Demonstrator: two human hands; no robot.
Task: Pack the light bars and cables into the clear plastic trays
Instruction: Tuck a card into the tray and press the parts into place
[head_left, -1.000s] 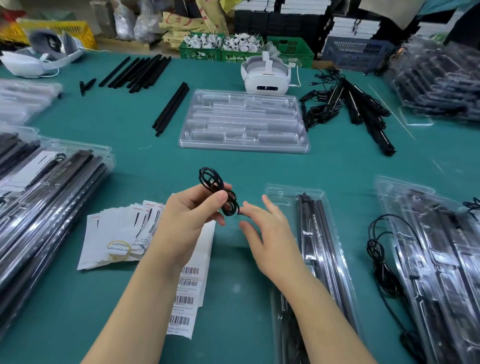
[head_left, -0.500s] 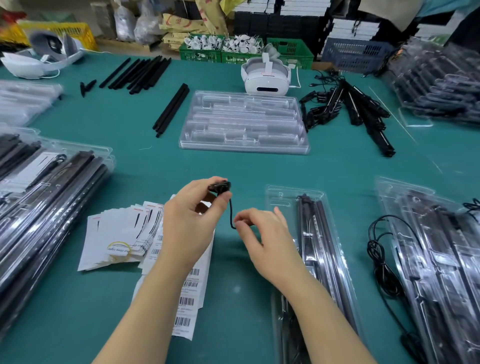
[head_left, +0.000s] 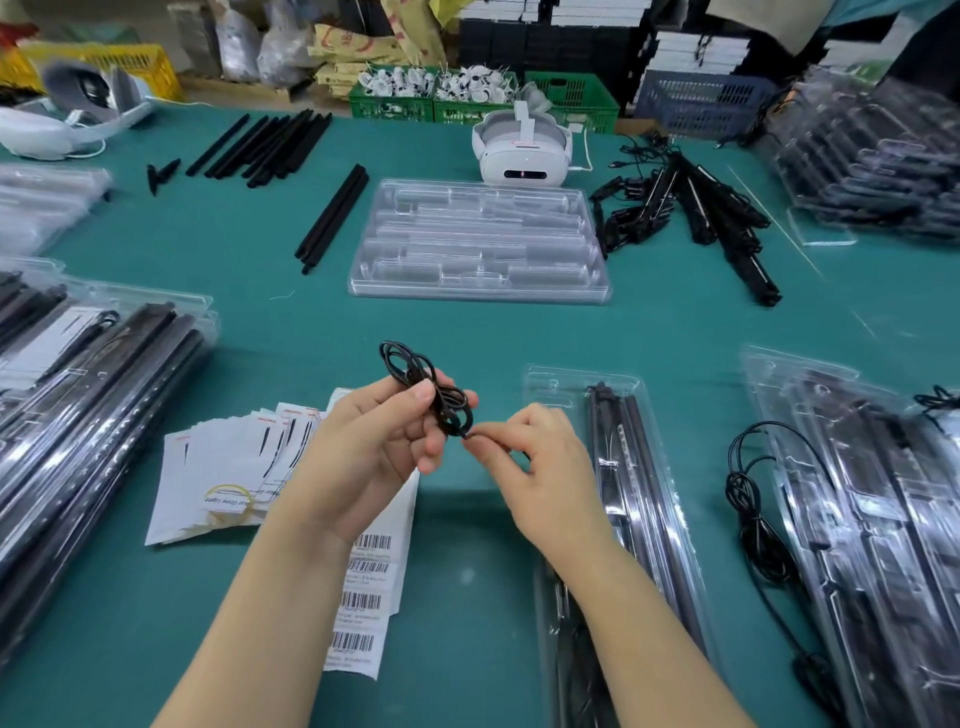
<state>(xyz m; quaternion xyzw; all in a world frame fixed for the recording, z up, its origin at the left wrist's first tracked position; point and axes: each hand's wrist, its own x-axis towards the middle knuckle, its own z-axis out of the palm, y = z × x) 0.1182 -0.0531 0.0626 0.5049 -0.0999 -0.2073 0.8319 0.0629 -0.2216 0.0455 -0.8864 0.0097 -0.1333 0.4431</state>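
At mid-frame above the green tabletop (head_left: 675, 332), the left hand (head_left: 363, 447) again grips the re-gathered coiled thin black cable (head_left: 431, 389) while the right hand (head_left: 540, 462) fingers pinch its loose end, apparently ready for the long clear plastic tray (head_left: 558, 382) at right.

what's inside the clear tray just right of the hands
The clear tray holds long black light bars running lengthwise under the plastic. Its near end is covered by the right forearm, so whether a cable is already packed there cannot be seen.
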